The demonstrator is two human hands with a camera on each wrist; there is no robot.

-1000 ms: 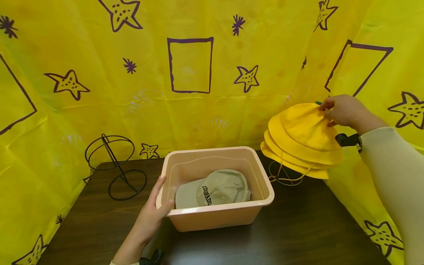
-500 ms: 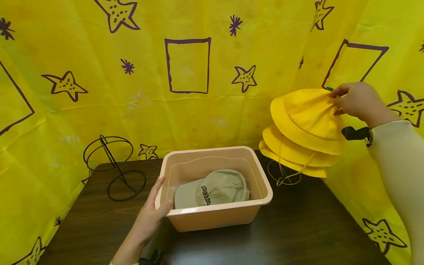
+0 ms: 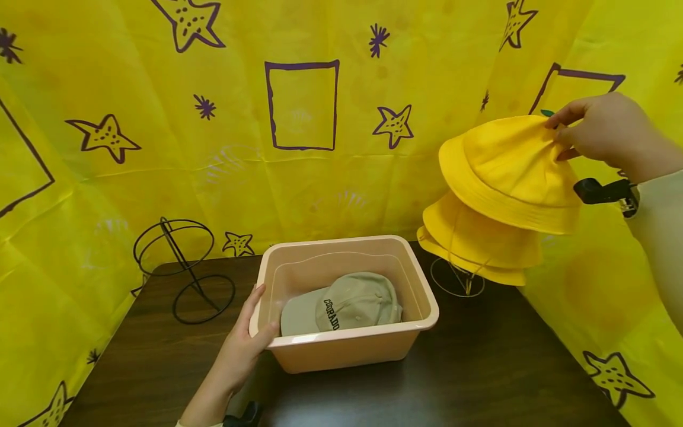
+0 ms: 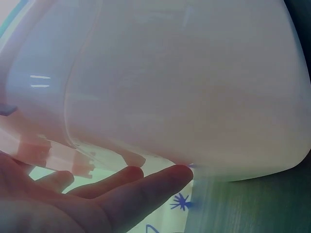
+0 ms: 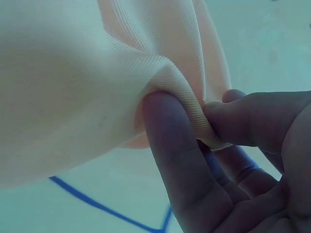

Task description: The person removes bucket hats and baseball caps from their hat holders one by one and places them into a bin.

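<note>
My right hand (image 3: 613, 133) pinches the crown of a yellow bucket hat (image 3: 512, 169) and holds it raised, tilted, over the other hats. In the right wrist view, thumb and fingers nip a fold of its ribbed cloth (image 5: 187, 97). Below, more yellow hats (image 3: 485, 237) sit stacked on a wire stand (image 3: 458, 292), most of which they hide. With my left hand (image 3: 248, 332) I grip the left rim of a peach plastic tub (image 3: 347, 353); the left wrist view shows fingers along the tub's wall (image 4: 194, 97). Inside the tub lies a beige baseball cap (image 3: 357, 305) with dark lettering.
A bare black wire hat stand (image 3: 184, 261) is at the left of the dark wooden table (image 3: 469, 367). A yellow cloth (image 3: 235, 160) with starfish drawings hangs behind and along both sides.
The right hand has lifted the top yellow hat up and to the right, opening a gap above the stack. The left hand keeps its grip on the tub.
</note>
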